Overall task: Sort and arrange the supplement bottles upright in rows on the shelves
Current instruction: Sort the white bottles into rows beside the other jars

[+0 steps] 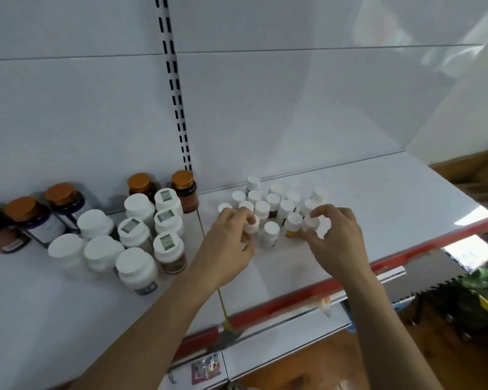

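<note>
Several small white-capped supplement bottles point(271, 205) stand upright in a cluster on the white shelf point(378, 198). My left hand point(228, 246) grips one small white-capped bottle point(251, 223) at the cluster's front left. My right hand point(335, 240) pinches another small white-capped bottle point(312, 222) at the front right. Between the hands stand a white bottle point(271, 235) and an orange-bodied one point(292, 225). To the left stand larger white bottles point(135, 266) and dark bottles with orange caps point(183, 190).
The shelf's red front edge point(406, 251) runs diagonally below my hands. A slotted upright point(175, 88) rises on the back panel. A lower shelf edge point(293, 327) and wooden floor point(335, 367) lie beneath. Dark clutter point(485, 299) sits at the right.
</note>
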### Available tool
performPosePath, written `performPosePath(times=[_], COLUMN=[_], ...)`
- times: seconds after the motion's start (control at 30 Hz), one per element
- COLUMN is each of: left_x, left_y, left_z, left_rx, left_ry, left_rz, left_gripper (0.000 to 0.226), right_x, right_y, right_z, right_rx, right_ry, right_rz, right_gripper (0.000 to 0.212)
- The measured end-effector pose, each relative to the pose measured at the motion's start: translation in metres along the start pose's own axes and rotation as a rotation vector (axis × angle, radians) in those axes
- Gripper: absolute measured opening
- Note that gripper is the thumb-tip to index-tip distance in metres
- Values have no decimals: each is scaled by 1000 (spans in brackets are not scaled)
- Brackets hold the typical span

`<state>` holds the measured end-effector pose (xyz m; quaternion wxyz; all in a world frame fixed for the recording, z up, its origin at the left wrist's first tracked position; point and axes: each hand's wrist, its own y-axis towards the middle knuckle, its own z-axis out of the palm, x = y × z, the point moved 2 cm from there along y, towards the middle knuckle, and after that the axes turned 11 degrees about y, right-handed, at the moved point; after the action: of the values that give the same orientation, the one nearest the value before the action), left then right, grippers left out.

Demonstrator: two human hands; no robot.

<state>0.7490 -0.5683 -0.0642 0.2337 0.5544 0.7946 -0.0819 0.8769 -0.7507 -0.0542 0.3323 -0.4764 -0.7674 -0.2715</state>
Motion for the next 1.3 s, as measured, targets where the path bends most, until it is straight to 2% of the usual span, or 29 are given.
performPosePath(times=[0.1, 0.23, 0.3, 0.43, 0.53, 0.67, 0.77, 0.9, 1.03, 1.2, 1.3], left_x=[-2, 0, 23, 107, 169, 233, 267, 305, 356, 406, 418], left_y=[-4, -9, -11, -54, -123, -225, -282, -333, -369, -386, -380], left_z=[-9, -63, -100, -166, -201, -229, -243, -262, -281, -292, -287], left_rx=[51, -161, -276, -375, -407, -454, -430, -380, -276, -180, -137], left_ry=[59, 252, 394, 521, 540, 551, 529, 501, 496, 431, 432], left_rz=[24, 72, 22, -323, -587, -840, -955, -1061, -1135, -1063, -1021], left_gripper=[41, 37, 37, 40, 40, 48, 57, 60, 69, 78, 77], right_x=[8, 41, 69, 127, 171, 228, 276, 331, 371, 392, 390], right_y=[3, 19, 28, 39, 33, 7, -28, -94, -151, -200, -209], right_z=[-4, 10, 28, 77, 115, 183, 239, 307, 374, 446, 462], right_rx=[-3, 20, 36, 198, 260, 381, 465, 604, 753, 932, 911], right_ry=[-25, -81, -64, -67, -58, -23, 9, 37, -66, -246, -330], right_rz=[-22, -152, -247, -420, -551, -693, -844, -912, -1004, -1091, -1063], right_gripper=[27, 32, 34, 38, 37, 36, 34, 36, 42, 64, 59])
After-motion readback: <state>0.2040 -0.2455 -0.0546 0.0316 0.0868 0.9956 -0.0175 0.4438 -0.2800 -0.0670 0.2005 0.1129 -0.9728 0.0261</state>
